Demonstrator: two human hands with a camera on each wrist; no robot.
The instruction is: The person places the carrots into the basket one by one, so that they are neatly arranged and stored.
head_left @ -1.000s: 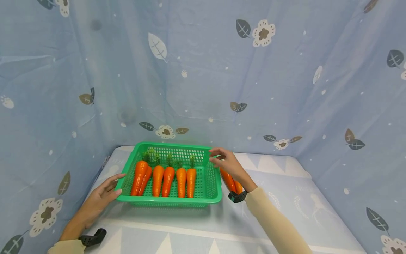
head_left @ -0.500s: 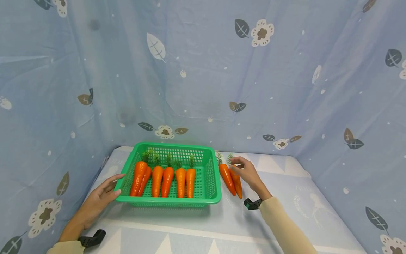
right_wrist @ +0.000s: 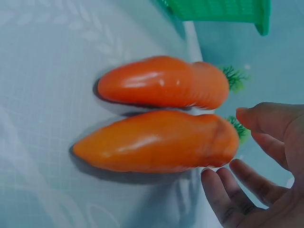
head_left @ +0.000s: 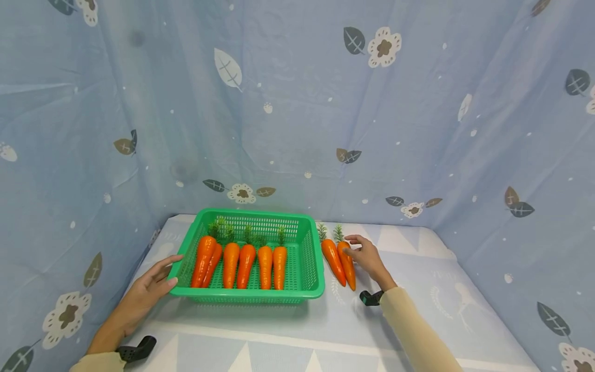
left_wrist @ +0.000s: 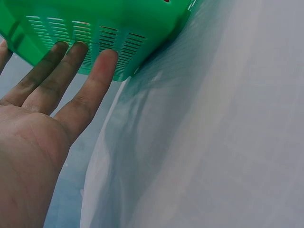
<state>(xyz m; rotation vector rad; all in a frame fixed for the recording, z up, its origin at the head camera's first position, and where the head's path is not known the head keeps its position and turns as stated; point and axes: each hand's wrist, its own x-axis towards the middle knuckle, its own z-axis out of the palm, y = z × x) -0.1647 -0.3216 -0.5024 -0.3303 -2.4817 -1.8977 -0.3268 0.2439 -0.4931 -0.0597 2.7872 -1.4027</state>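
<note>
A green plastic basket holds several orange carrots with green tops, lying side by side. My left hand rests at the basket's left end; in the left wrist view its straight fingers lie against the slotted wall. To the right of the basket, two carrots lie on the table, an outer carrot and an inner carrot. My right hand is at the thick end of the outer carrot, thumb and fingers spread on either side of it, as the right wrist view shows.
The table has a pale patterned cover. Blue patterned curtains hang behind it and along both sides. Inside the basket, bare floor shows at the right end.
My right hand has moved from over the basket's right rim to the outer carrot, uncovering both loose carrots, and has lowered slightly. My left hand stays at the basket.
</note>
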